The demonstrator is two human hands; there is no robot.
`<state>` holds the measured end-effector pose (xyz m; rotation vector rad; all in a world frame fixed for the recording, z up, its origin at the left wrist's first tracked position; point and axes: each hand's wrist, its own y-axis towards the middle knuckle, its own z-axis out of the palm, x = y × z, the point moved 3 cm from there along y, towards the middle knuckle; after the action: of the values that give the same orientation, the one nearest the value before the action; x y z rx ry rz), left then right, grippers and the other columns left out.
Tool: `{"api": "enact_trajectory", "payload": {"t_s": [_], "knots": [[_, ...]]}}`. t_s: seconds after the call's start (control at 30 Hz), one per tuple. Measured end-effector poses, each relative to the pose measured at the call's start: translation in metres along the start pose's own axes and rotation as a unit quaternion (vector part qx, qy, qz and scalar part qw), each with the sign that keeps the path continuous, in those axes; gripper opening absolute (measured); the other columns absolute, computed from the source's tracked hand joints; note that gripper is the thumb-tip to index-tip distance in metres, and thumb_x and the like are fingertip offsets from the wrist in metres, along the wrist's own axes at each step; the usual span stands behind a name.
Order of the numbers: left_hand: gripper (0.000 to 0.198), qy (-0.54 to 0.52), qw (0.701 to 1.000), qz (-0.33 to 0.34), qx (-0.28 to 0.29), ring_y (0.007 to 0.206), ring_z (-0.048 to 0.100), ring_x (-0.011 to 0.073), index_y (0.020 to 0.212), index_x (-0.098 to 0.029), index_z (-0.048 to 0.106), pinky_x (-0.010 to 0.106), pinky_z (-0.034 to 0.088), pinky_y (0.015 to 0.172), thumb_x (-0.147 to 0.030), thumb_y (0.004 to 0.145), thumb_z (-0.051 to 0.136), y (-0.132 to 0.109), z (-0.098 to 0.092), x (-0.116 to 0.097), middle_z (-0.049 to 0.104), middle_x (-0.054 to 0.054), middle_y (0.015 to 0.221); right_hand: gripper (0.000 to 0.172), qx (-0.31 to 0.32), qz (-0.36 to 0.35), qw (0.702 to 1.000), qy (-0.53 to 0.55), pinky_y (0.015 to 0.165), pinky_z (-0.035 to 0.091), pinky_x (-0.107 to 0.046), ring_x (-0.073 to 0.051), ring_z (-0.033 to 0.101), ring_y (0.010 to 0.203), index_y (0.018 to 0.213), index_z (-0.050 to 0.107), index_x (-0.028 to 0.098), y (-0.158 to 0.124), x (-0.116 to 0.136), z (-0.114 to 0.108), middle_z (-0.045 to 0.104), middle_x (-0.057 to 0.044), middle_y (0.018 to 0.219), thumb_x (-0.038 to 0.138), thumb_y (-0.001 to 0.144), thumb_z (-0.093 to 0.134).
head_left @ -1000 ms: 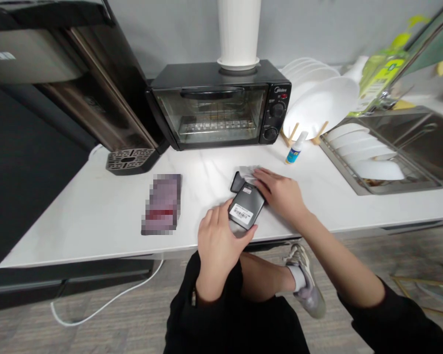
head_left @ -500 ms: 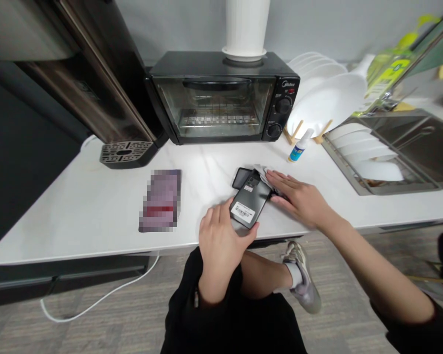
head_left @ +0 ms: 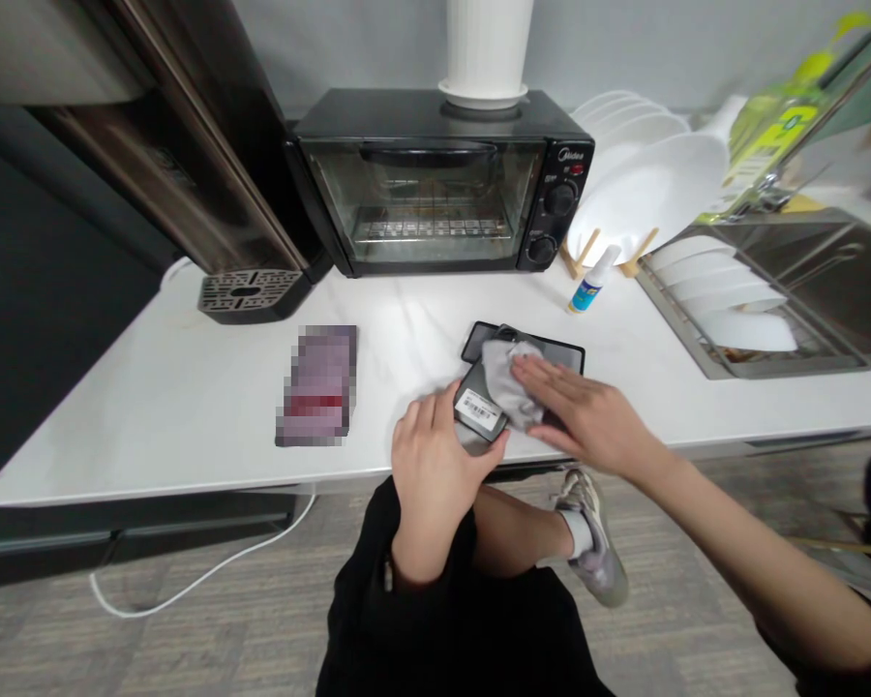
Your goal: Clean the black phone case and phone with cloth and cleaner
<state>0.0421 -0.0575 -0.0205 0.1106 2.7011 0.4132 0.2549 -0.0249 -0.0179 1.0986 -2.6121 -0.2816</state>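
My left hand [head_left: 435, 450] is closed around the lower end of a smartphone [head_left: 468, 383] at the counter's front edge, fingers on one side and thumb on the other. The phone lies back up, with a white barcode label [head_left: 478, 410] near that end. On its upper part rests a crumpled grey cloth [head_left: 505, 379], pressed down under the fingers of my right hand [head_left: 587, 411]. Behind and partly beneath the phone, a dark flat phone-like slab [head_left: 564, 355] sticks out on both sides. The cloth and right hand hide part of both.
Against the wall stands a toaster oven [head_left: 435, 208] with a white pot [head_left: 488, 48] on top. A small spray bottle [head_left: 586, 286] is near the plates [head_left: 643, 189]. The sink [head_left: 820, 281] lies right. A blurred-out flat item [head_left: 319, 378] and a drinks machine's drip tray [head_left: 251, 293] are left.
My right hand has slid the cloth from the phone's right upper edge over onto its back. More of the slab underneath now shows on the right. My left hand keeps its hold.
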Motion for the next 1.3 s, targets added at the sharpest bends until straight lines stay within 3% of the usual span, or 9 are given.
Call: {"api": "enact_trajectory", "payload": {"t_s": [0.1,0.17,0.43,0.57,0.73,0.87,1.03,1.2,1.3], "knots": [[0.067,0.001,1.000,0.005,-0.001,0.107,0.066,0.0336,0.136,-0.015,0.060,0.045,0.049,0.089,-0.052,0.083,0.079,0.000,0.001,0.001,0.074,0.011,0.114,0.069,-0.018,0.073,0.997,-0.020,0.123,0.040,-0.062,-0.033,0.042,0.153,0.164,0.035,0.016,0.016,-0.034,0.001,0.042,-0.017,0.165,0.055,0.108,0.044],[0.067,0.003,1.000,0.007,-0.005,0.107,0.067,0.0337,0.136,-0.015,0.060,0.045,0.049,0.089,-0.052,0.084,0.079,0.000,0.002,0.003,0.074,0.011,0.114,0.073,-0.014,0.074,0.997,-0.012,0.125,0.036,-0.063,-0.034,0.039,0.155,0.163,0.037,0.012,0.029,-0.032,0.005,0.041,-0.019,0.166,0.059,0.107,0.043],[0.038,0.045,0.999,0.013,0.007,0.099,0.067,0.0327,0.129,-0.016,0.063,0.043,0.049,0.085,-0.023,0.091,0.062,0.000,0.002,0.003,0.073,0.012,0.105,0.079,0.029,-0.099,0.992,0.077,0.130,0.032,-0.051,-0.026,0.037,0.157,0.162,0.038,0.011,0.013,0.059,0.011,0.046,-0.015,0.164,0.064,0.104,0.047],[0.057,0.022,1.000,0.012,-0.002,0.106,0.066,0.0342,0.138,-0.015,0.059,0.045,0.049,0.089,-0.035,0.086,0.072,0.000,0.002,0.003,0.073,0.012,0.114,0.065,0.006,-0.051,0.998,0.035,0.126,0.039,-0.053,-0.027,0.046,0.152,0.163,0.038,0.018,0.001,0.022,0.002,0.049,-0.012,0.162,0.050,0.108,0.047],[0.063,0.008,1.000,0.014,-0.012,0.102,0.067,0.0331,0.135,-0.018,0.061,0.043,0.049,0.089,-0.052,0.084,0.076,0.001,0.001,0.003,0.074,0.010,0.108,0.067,-0.018,0.075,0.997,-0.018,0.124,0.039,-0.061,-0.035,0.043,0.152,0.160,0.043,0.011,0.027,-0.027,0.002,0.046,-0.019,0.163,0.053,0.107,0.046],[0.047,0.038,0.999,0.024,-0.005,0.097,0.066,0.0339,0.122,-0.015,0.065,0.044,0.049,0.083,-0.045,0.086,0.072,0.002,0.000,0.004,0.071,0.011,0.099,0.070,-0.005,-0.012,1.000,0.029,0.127,0.037,-0.054,-0.030,0.042,0.154,0.157,0.045,0.005,0.044,0.023,0.013,0.046,-0.021,0.163,0.056,0.109,0.038],[0.025,0.048,0.998,0.021,0.017,0.094,0.064,0.0320,0.115,-0.019,0.065,0.043,0.047,0.081,-0.029,0.092,0.063,0.001,0.001,0.004,0.072,0.010,0.098,0.070,0.017,-0.079,0.995,0.058,0.126,0.040,-0.050,-0.028,0.044,0.153,0.158,0.044,0.007,0.016,0.069,0.010,0.049,-0.018,0.161,0.055,0.107,0.045],[0.064,0.016,1.000,0.007,-0.006,0.103,0.067,0.0335,0.136,-0.017,0.061,0.043,0.049,0.087,-0.048,0.083,0.077,0.001,0.001,0.002,0.074,0.010,0.108,0.061,-0.008,0.031,0.999,-0.008,0.124,0.042,-0.057,-0.031,0.047,0.151,0.161,0.042,0.014,0.010,0.006,0.001,0.046,-0.017,0.163,0.046,0.109,0.045],[0.063,0.010,1.000,0.003,-0.017,0.103,0.067,0.0331,0.133,-0.018,0.063,0.043,0.049,0.088,-0.053,0.083,0.077,0.001,0.002,0.003,0.074,0.011,0.108,0.066,-0.021,0.100,0.994,-0.027,0.124,0.039,-0.060,-0.035,0.045,0.151,0.158,0.045,0.007,0.031,-0.020,0.005,0.045,-0.022,0.162,0.052,0.109,0.042]]}}
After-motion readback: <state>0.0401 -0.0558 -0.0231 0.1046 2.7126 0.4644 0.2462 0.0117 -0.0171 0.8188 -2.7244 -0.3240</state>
